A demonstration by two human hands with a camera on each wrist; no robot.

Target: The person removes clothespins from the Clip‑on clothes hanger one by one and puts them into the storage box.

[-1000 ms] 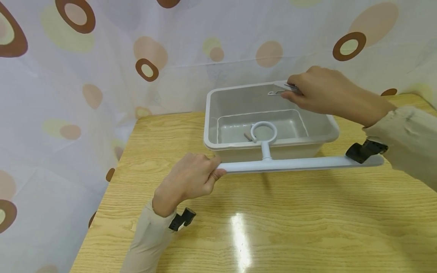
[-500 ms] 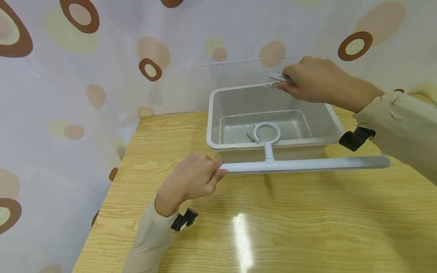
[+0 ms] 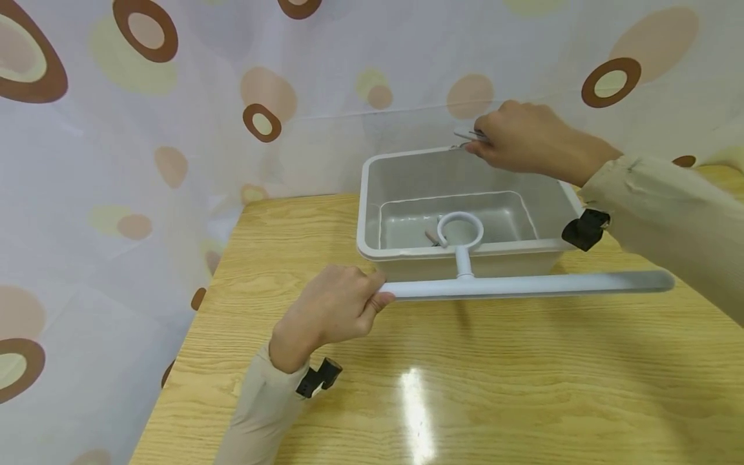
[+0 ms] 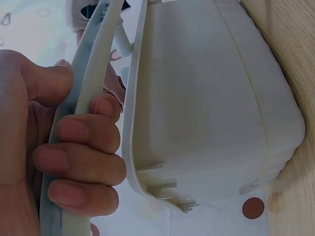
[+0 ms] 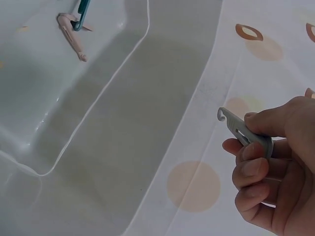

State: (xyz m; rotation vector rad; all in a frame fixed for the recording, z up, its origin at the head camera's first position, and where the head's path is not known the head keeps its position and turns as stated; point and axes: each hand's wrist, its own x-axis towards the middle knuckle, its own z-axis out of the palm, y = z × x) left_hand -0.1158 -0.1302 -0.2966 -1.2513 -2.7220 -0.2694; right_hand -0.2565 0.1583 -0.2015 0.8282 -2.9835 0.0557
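My left hand (image 3: 334,307) grips the left end of a pale hanger (image 3: 535,284), a straight bar with a short stem and a ring-shaped hook. In the left wrist view the fingers curl round the bar (image 4: 98,54). The ring overlaps the near rim of a light grey plastic basin (image 3: 363,194) in the head view; whether it touches is unclear. My right hand (image 3: 529,139) is above the basin's far rim. Between thumb and fingers it pinches a grey clothespin (image 5: 246,132) with a hooked tip; its rear part is hidden by the fingers.
On the basin floor lie a pink clothespin (image 5: 71,37) and a teal clothespin (image 5: 82,12). The basin stands on a wooden table (image 3: 279,239) beside a patterned cloth (image 3: 325,148) hanging behind and left. Each wrist carries a small black camera (image 3: 586,229).
My right hand has lifted from just inside the basin's far side and shifted left, carrying the clothespin. The left hand keeps its grip on the hanger. The head view has turned slightly left.
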